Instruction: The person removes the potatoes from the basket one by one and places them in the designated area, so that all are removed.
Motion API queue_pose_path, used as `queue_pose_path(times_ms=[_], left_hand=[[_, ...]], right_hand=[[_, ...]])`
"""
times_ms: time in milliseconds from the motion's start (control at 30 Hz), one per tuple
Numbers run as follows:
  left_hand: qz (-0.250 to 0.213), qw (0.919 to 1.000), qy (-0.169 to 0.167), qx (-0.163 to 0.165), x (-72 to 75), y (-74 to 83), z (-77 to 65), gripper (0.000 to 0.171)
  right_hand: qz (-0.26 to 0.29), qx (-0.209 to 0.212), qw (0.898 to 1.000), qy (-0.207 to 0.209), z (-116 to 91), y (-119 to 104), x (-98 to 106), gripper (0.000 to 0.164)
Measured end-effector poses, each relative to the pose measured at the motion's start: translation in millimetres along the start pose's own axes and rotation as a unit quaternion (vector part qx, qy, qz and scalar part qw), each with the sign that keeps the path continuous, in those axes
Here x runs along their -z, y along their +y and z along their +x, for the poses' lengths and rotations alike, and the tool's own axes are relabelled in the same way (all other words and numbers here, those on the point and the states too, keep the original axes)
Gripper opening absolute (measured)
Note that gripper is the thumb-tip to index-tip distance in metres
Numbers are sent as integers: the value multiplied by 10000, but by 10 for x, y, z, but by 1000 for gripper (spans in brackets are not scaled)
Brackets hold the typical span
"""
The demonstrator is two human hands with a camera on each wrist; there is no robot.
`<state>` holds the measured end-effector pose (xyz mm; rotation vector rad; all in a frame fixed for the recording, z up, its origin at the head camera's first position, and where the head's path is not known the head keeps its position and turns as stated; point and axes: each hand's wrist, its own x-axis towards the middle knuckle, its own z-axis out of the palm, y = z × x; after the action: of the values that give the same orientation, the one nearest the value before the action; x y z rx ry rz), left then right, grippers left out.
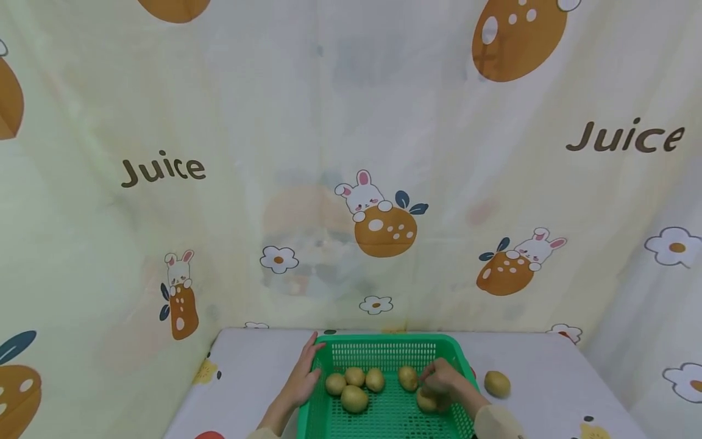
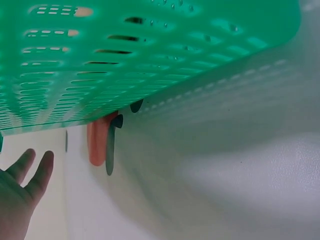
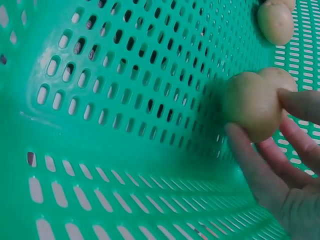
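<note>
A green plastic basket (image 1: 384, 421) with slotted walls holds several yellow-brown potatoes. Inside it, toward its right wall, my right hand (image 1: 441, 379) grips a potato (image 3: 252, 106) between thumb and fingertips; another potato (image 3: 280, 82) shows just behind it. Along the basket's left rim lies my left hand (image 1: 303, 375), its fingers stretched out toward the far corner. The left wrist view shows two straight fingers of the left hand (image 2: 22, 192) below the basket's slotted wall (image 2: 200, 55). On the basket's left side sits a group of potatoes (image 1: 354, 399).
One loose potato (image 1: 497, 384) lies on the table to the right of the basket. A white patterned cloth (image 1: 548, 378) covers the table. Curtains (image 1: 307, 110) printed with rabbits and "Juice" hang behind and at both sides.
</note>
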<state>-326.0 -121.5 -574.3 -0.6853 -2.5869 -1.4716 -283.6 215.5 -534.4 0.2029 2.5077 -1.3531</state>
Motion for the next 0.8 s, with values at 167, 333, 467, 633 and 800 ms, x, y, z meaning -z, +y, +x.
queue_pose_path(times_ms=[167, 333, 467, 633, 800], left_hand=[[-88, 9999, 7, 77, -10, -2, 9, 56], [-57, 9999, 9, 113, -13, 3, 4, 56], [-40, 9999, -2, 113, -28, 21, -3, 57], [-94, 9999, -33, 97, -31, 46, -7, 57], [-50, 9999, 52, 79, -25, 16, -10, 56]], right_hand=[[338, 153, 9991, 227, 9, -29, 27, 29], [504, 312, 9970, 503, -6, -46, 68, 36], [750, 691, 9925, 679, -60, -61, 116, 39], [825, 1182, 9868, 734, -110, -126, 261, 35], [1051, 1633, 9778, 782, -95, -149, 463, 33]])
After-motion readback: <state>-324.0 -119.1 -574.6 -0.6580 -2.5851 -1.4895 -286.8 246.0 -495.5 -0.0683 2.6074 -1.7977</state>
